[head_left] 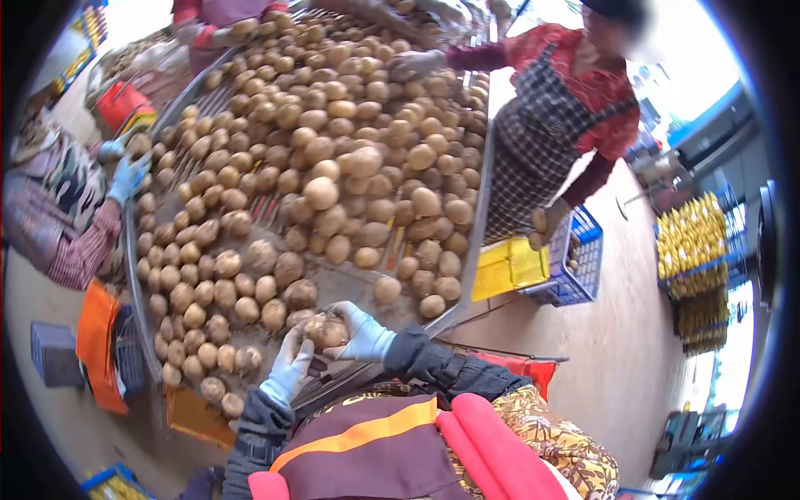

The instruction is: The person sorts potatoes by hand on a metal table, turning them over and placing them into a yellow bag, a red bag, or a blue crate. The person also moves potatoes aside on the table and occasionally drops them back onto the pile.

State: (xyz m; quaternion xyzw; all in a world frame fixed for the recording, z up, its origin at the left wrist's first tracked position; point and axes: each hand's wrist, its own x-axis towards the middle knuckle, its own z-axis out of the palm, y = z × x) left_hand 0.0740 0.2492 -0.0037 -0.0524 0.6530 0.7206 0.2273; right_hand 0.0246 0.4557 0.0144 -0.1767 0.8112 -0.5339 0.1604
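A brown, dirt-marked potato (pixel 326 331) is held between my two hands at the near edge of the sorting table. My left hand (pixel 289 367), in a light blue glove, grips its left side with closed fingers. From the right, my right hand (pixel 364 332), gloved the same way, curls its fingers and thumb round it. Just beyond my hands lie more loose potatoes (pixel 273 314), some with rough, soil-covered skins. A large heap of potatoes (pixel 342 133) spreads over the middle and far part of the table.
The table's metal rim (pixel 479 217) runs along the right. A co-worker in a checked apron (pixel 533 125) stands there, beside a blue crate (pixel 583 258) and a yellow crate (pixel 510 268). Another person's blue-gloved hands (pixel 129 171) work at the left edge. An orange cloth (pixel 97 342) hangs below.
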